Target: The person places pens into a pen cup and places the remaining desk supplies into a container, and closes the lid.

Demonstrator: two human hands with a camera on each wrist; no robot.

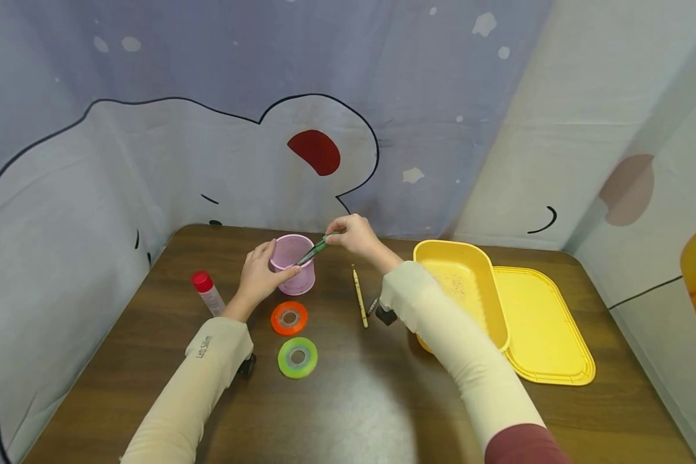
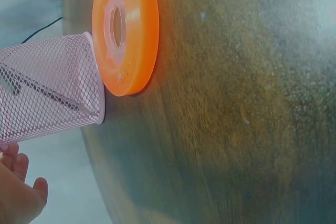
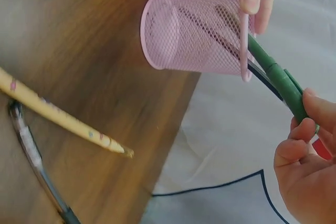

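A pink mesh pen cup (image 1: 292,283) stands upright near the table's far edge. My left hand (image 1: 259,274) grips it at the rim, thumb on the near side. Between thumb and fingertips, my right hand (image 1: 354,235) pinches a green capped pen (image 3: 286,90), which slants down into the mouth of the cup. Beside it a thin dark pen (image 3: 210,32) leans inside the mesh, its upper end sticking out past the rim. Just in front of the cup lies an orange tape roll (image 1: 281,327), also close to the cup's base in the left wrist view.
A green tape roll (image 1: 287,367) lies nearer me. Left stands a red-capped glue stick (image 1: 211,298). A yellow patterned pencil (image 1: 359,299) and a clear-and-black pen (image 3: 31,150) lie right of the cup. Farther right are a yellow tub (image 1: 501,309) and its lid (image 1: 548,335).
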